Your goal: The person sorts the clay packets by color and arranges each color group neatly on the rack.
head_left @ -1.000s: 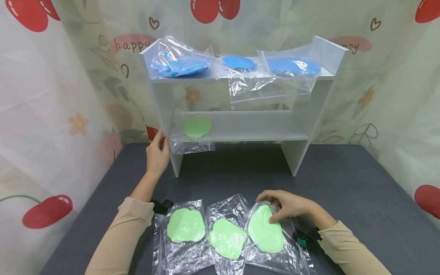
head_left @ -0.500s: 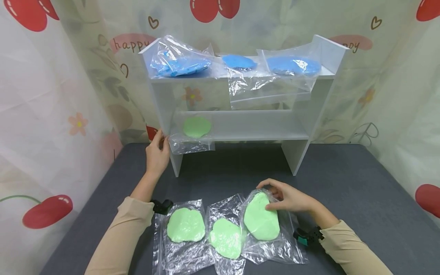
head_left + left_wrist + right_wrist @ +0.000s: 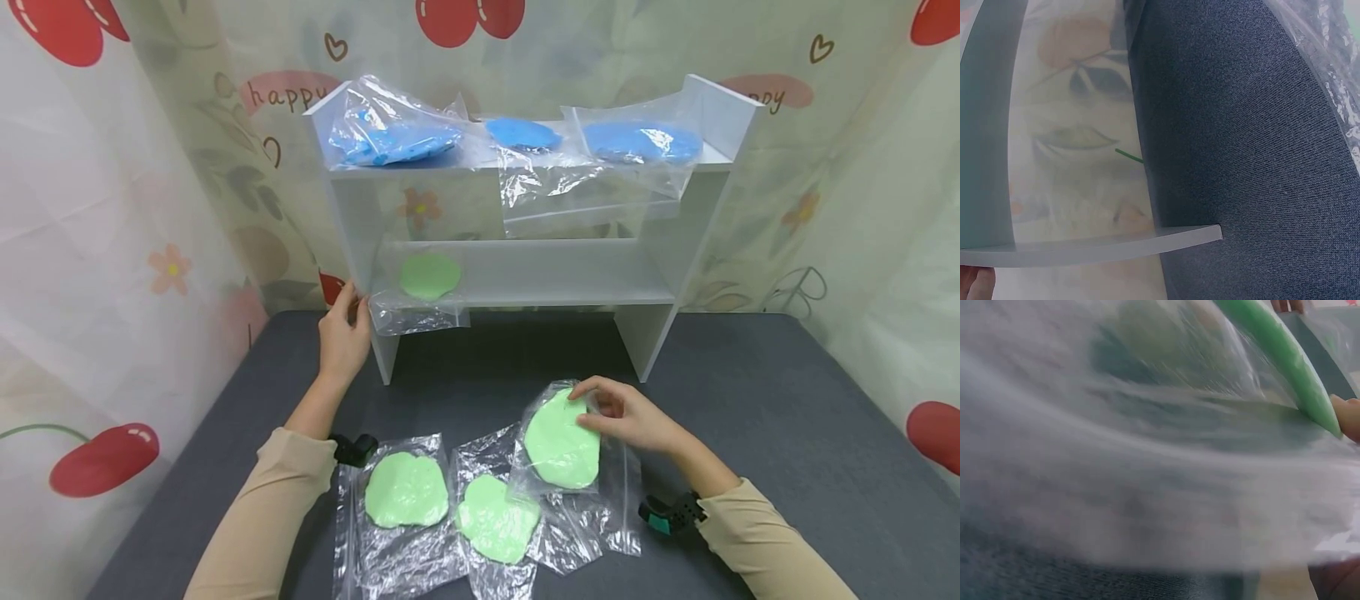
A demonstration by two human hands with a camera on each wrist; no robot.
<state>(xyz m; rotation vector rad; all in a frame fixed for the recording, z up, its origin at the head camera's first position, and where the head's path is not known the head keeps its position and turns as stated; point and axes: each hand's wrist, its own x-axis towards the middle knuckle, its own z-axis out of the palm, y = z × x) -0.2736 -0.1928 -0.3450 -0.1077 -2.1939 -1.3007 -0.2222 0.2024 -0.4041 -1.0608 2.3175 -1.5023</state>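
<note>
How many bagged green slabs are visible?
4: one green slab on the lower shelf, left end; one held slab in the right hand; left slab and middle slab on the table. Others may hide underneath.

Left arm [image 3: 303,417]: stretches forward from the lower left
Left hand [image 3: 345,337]: sits farther forward, fingers [image 3: 343,302] pointing ahead (just a bit enters the left wrist view)
Right arm [image 3: 708,467]: slants inward from lower right
Right hand [image 3: 622,413]: pinches with thumb [image 3: 594,422] and fingers

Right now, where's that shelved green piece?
In the head view, the bagged green piece lies on the lower shelf, far left, beside the left hand.
</note>
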